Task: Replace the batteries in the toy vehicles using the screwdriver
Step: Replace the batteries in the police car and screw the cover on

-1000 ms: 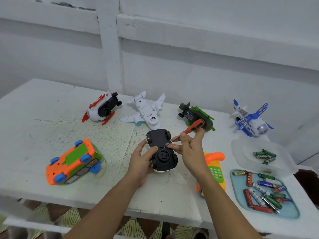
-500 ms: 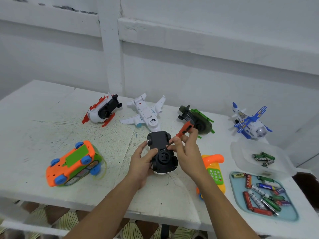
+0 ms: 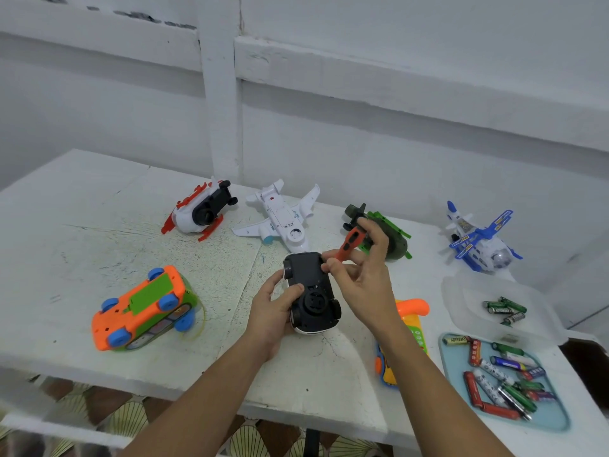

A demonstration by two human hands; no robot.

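**Step in hand (my judgement):** unscrewing the battery cover of the black plastic toy car [image 3: 308,288]. It is turned belly-up over the white painted table [image 3: 82,245].

- My left hand [image 3: 272,313] grips the car, with the fingers curled round its side and the thumb on the underside.
- My right hand [image 3: 361,278] pinches the orange-and-black screwdriver [image 3: 351,242] by its handle, slanted down toward the car.
- The tip is hidden, so I cannot tell whether it sits in a screw.

**Next move:** seat the tip squarely in the screw, then turn it while the left hand steadies the car.

**Count:**
- Toy vehicles, six: the car, one red-and-white craft [image 3: 197,211], one white airliner [image 3: 280,219], one green helicopter [image 3: 392,239], one blue-and-white biplane [image 3: 478,239] and one orange-and-green bus [image 3: 145,308].
- One orange toy telephone [image 3: 412,308].
- One clear tub [image 3: 461,291], holding about five green cells [image 3: 504,308].
- One teal tray [image 3: 557,420] of mixed cells [image 3: 501,380], too heaped to count.
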